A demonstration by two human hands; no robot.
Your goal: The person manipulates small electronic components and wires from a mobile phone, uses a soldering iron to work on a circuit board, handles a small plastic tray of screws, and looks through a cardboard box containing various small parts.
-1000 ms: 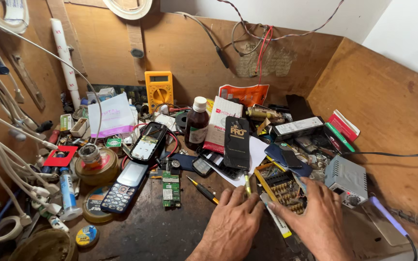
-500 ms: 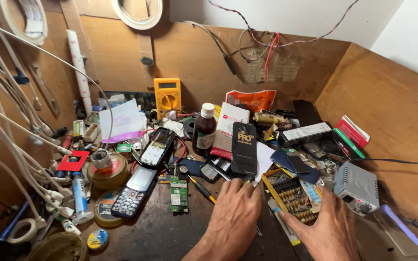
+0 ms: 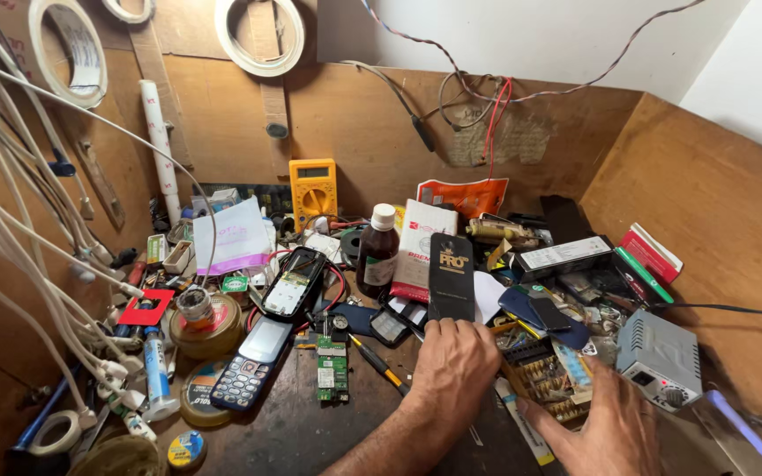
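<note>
While left hand [image 3: 454,364] presses flat, right hand [image 3: 606,425] rests by parts tray [image 3: 547,379]

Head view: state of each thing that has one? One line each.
left hand: palm down, fingertips at the black box's lower edge, holding nothing
right hand: open, resting beside the compartment tray
black box: closed, lying flat
brown bottle: upright, white cap on
keypad phone: screen blank
yellow multimeter: propped against back wall
compartment tray: open, filled
</note>
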